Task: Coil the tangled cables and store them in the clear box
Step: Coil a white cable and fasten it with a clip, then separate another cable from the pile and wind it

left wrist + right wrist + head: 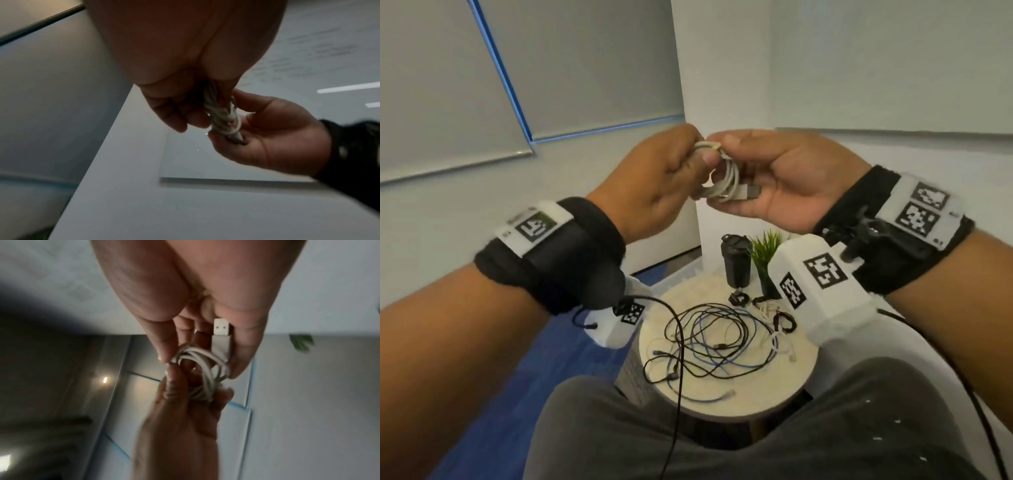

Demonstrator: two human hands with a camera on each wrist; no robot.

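- In the centre of the head view both hands are raised above the round table (pixel 767 404); between them sits a small coil of white cable (pixel 722 178), held in the air and well apart from the pile below.
- The left hand (pixel 654 178) has its fingers curled, pinching the top of the coil; the right hand (pixel 784 181) cups the coil from the right of the frame, thumb and fingers curled round the loops, with the USB plug (pixel 221 335) lying against its fingers in the right wrist view.
- The tangled cables (pixel 715 346), black, blue and white, lie loose on the table in the lower centre; a few small coiled bundles (pixel 784 322) sit nearer its far edge, beside a black cup (pixel 736 263) and a small plant (pixel 767 250).
- The clear box is hard to make out; a pale translucent edge behind the table may be it, I cannot tell.
- By my judgement the cable is light, soft and springy; loops will loosen if the pinch slackens, so hold across all the loops at one point, and keep the stiff plug end tucked in rather than dangling.
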